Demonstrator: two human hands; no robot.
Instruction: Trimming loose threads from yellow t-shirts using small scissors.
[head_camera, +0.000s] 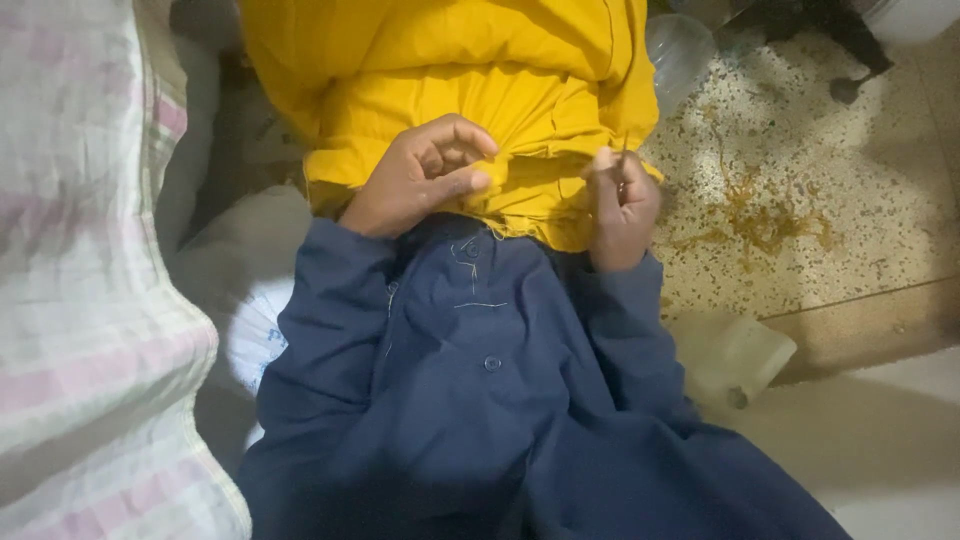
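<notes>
The yellow cloth is bunched up on the lap, just above the dark blue garment, and it looks soft, light and floppy, so it would likely sag wherever it isn't supported. Best taken at a folded edge or hem, where the layers are thicker. The left hand is curled, thumb and fingers pinching a fold of the cloth. The right hand is closed around something thin, maybe a needle or thread, too small to be made out. Right of the cloth, yellow thread scraps are scattered on the speckled floor. A checked woven sack sits to its left.
</notes>
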